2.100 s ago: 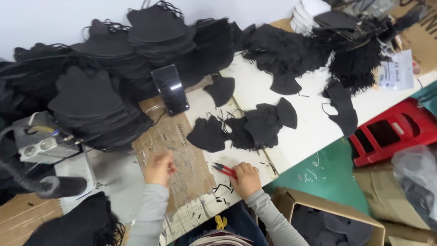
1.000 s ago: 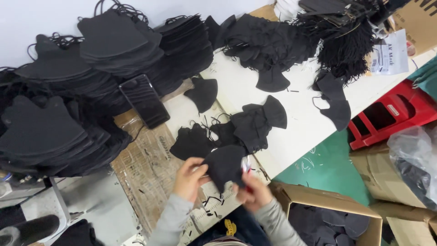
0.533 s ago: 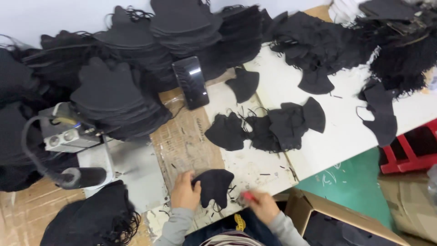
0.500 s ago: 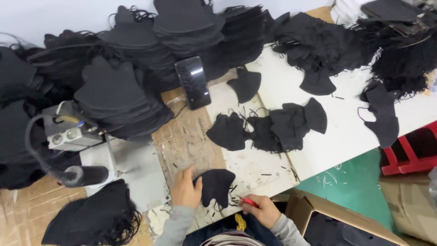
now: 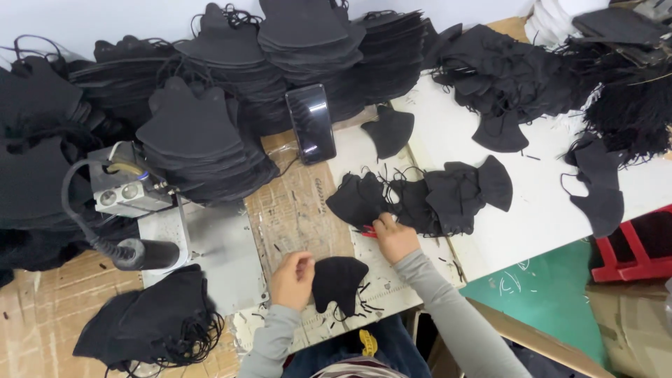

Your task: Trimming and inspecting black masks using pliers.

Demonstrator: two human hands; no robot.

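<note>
Left hand is loosely curled with its fingertips pinching the edge of a black mask lying flat on the table. Right hand is closed around red scissors, reaching into the loose masks just beyond

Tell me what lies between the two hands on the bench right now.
In the head view, one black mask lies between them, touching the left hand; the right hand, with red-handled scissors, reaches the mask pile.
</note>
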